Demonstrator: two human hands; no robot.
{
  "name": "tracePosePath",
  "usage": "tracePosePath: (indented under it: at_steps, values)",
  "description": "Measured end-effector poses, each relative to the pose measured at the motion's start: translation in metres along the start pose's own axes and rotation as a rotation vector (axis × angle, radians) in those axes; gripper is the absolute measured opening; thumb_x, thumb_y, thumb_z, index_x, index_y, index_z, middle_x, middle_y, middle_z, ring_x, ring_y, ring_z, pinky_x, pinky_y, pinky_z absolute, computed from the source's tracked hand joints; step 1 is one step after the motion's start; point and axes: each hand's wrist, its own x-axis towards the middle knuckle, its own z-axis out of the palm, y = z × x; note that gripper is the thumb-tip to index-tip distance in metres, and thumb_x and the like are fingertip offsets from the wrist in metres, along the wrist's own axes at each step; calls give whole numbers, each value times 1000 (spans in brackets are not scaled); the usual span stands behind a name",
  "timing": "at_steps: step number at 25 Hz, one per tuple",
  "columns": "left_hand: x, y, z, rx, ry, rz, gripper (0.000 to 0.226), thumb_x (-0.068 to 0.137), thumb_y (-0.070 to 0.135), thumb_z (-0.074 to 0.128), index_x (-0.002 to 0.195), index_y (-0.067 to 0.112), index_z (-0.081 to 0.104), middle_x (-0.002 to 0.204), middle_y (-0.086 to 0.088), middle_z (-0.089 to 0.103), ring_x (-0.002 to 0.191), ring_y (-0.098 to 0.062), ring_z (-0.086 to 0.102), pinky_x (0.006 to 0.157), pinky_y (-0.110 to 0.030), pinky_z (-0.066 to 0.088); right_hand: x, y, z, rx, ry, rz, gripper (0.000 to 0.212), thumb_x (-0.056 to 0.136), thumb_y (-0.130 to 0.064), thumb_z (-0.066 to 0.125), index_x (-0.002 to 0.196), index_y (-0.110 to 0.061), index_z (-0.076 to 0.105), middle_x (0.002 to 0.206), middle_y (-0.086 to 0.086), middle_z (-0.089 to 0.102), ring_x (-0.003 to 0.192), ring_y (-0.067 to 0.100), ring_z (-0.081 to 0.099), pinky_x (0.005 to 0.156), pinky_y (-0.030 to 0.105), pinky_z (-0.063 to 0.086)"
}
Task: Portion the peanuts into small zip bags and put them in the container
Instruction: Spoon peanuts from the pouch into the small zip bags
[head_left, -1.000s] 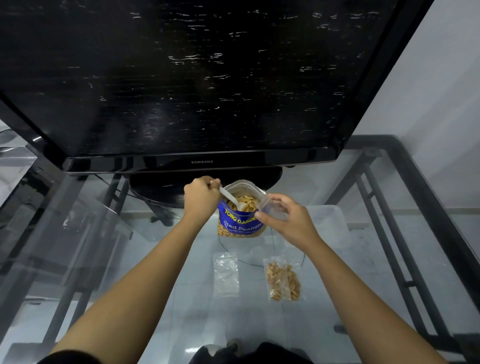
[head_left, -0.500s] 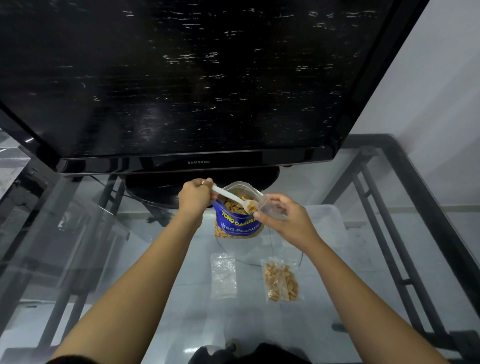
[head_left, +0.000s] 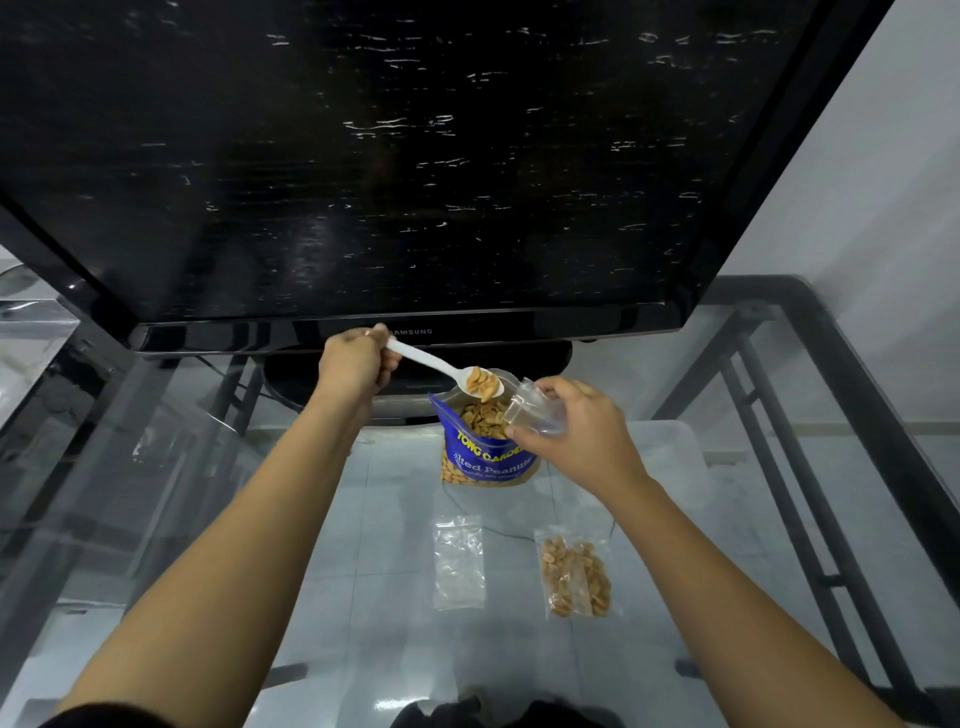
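so far one filled zip bag (head_left: 576, 578) lies done; the left hand (head_left: 353, 364) grips a loaded spoon (head_left: 447, 370), the right hand (head_left: 576, 423) pinches an open bag (head_left: 524, 410); another empty bag (head_left: 458, 561) waits.

Two bare hands, one white plastic spoon (head_left: 431, 364), one blue peanut packet (head_left: 485, 457), three small clear zip bags, one of them filled with peanuts (head_left: 575, 578), and one black television (head_left: 363, 171).

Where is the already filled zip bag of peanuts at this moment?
In the head view, the filled zip bag lies flat on the glass table, right of the empty zip bag and nearer the camera than the blue peanut pouch.
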Motion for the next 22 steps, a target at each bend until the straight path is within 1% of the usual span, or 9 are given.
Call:
tracePosePath:
  at_steps: [3, 6, 9, 12, 14, 16, 18, 19, 22]
  values:
    - [-5, 15, 8, 107, -35, 73, 23, 94, 21, 48, 83, 8, 63, 64, -3, 56, 57, -10, 49, 53, -21, 40, 4, -7, 8, 58, 7, 12, 55, 68, -49, 75, 111, -19, 58, 104, -1, 64, 93, 15, 58, 74, 29, 48]
    - [-24, 29, 19, 317, -77, 256, 24, 94, 26, 48, 84, 12, 66, 67, -1, 62, 58, -6, 54, 59, -20, 47, 3, -14, 14, 171, 35, 46, 53, 68, -47, 76, 110, -20, 59, 103, -3, 64, 91, 10, 57, 73, 23, 47]
    - [-56, 46, 27, 573, -153, 681, 24, 94, 27, 49, 85, 12, 66, 65, -1, 63, 54, -3, 57, 57, -18, 46, 1, -17, 18, 284, 110, 74, 50, 68, -46, 76, 108, -22, 59, 102, -5, 66, 90, 7, 58, 73, 19, 48]
    - [-82, 63, 32, 694, -138, 1048, 25, 94, 26, 49, 84, 10, 65, 54, 7, 52, 51, -2, 50, 51, -21, 34, 2, -20, 20, 378, 191, 110, 49, 67, -46, 77, 107, -23, 58, 97, -6, 67, 88, 8, 62, 72, 21, 51]
    - [-76, 70, 27, 607, -15, 1058, 24, 93, 28, 49, 82, 13, 65, 54, 6, 54, 52, -3, 53, 53, -19, 39, 2, -18, 18, 415, 197, 142, 49, 68, -46, 76, 107, -23, 58, 96, -7, 66, 87, 7, 62, 70, 21, 53]
    - [-57, 67, 19, 411, 104, 871, 24, 91, 31, 48, 79, 17, 64, 63, -8, 65, 61, -19, 62, 65, -34, 51, -1, -14, 12, 450, 208, 185, 49, 69, -46, 75, 109, -23, 57, 96, -7, 65, 87, 6, 61, 69, 21, 52]
    - [-38, 46, 14, 421, 132, 712, 25, 91, 31, 49, 78, 17, 65, 68, -15, 67, 67, -32, 64, 68, -42, 53, -5, -6, 7, 493, 227, 240, 49, 72, -45, 74, 111, -21, 57, 98, -7, 63, 85, 3, 58, 67, 16, 49]
    - [-33, 31, 15, 515, 72, 697, 25, 92, 28, 50, 81, 14, 66, 68, -15, 68, 66, -32, 64, 66, -41, 53, -7, -2, 5, 512, 224, 271, 49, 72, -45, 73, 112, -21, 57, 98, -6, 63, 84, 3, 59, 65, 14, 47]
    - [-39, -12, 25, 756, -275, 789, 22, 94, 21, 51, 93, 8, 68, 74, -6, 67, 68, -20, 63, 64, -27, 48, -11, 4, 4, 544, 141, 329, 42, 73, -48, 71, 105, -27, 54, 96, -8, 63, 85, 7, 61, 64, 16, 47]
